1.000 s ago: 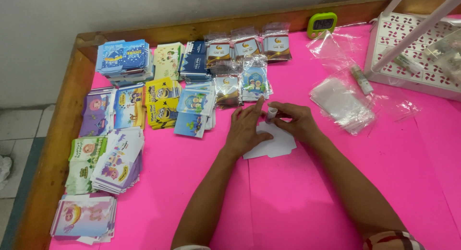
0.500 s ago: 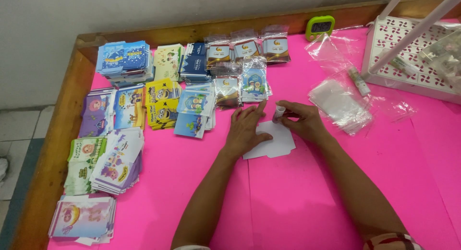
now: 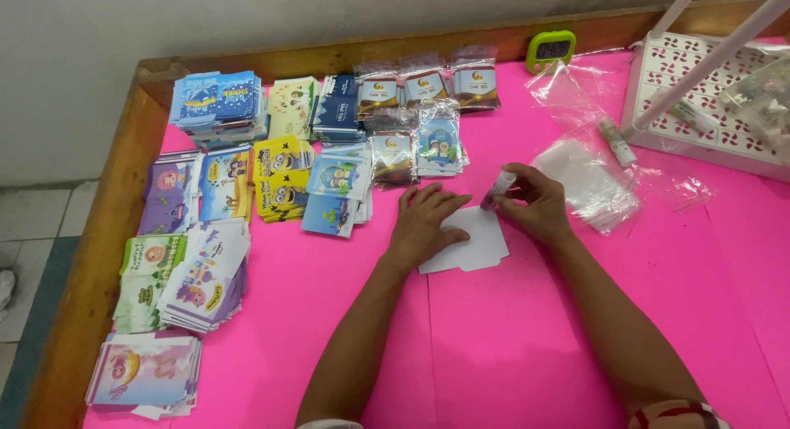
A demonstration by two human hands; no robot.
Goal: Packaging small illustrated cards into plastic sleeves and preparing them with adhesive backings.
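A flat white paper cutout lies on the pink tabletop in the middle. My left hand presses flat on its left part, fingers spread. My right hand holds a small glue stick tilted, its tip at the cutout's upper right corner.
Stacks of colourful printed envelopes cover the table's left and back. Clear plastic sleeves and a second glue stick lie to the right, next to a white perforated basket. A small green timer stands against the wooden rim.
My right hand with the glue stick has shifted slightly right along the cutout's top edge. My left hand stays pressed on the paper.
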